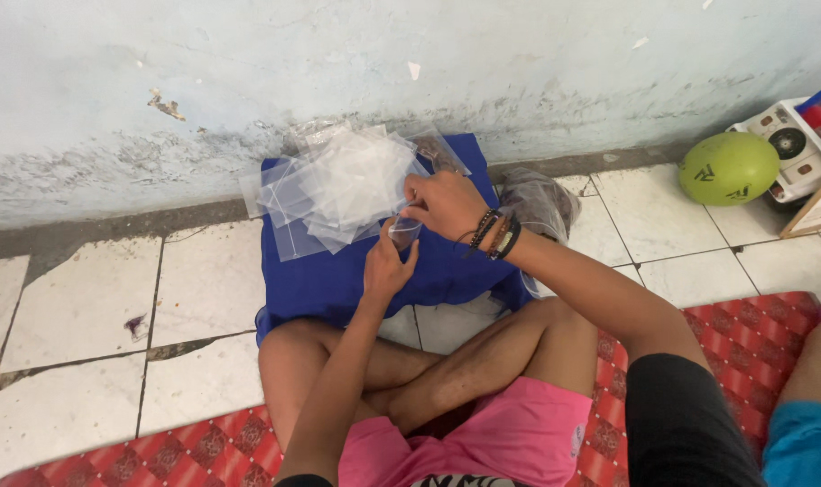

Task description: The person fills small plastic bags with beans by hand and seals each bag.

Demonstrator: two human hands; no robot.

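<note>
Head view: person sitting cross-legged, facing blue cushion (338, 280).
Left hand (388, 269): pinching small clear pouch (403, 233) from below.
Right hand (447, 206): fingers closing on its top edge.
Pouch pile (338, 185): lying just beyond, right hand nearer.

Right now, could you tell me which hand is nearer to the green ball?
The right hand is nearer, though still well apart from the green ball off to its right. The left hand sits lower and farther away.
</note>
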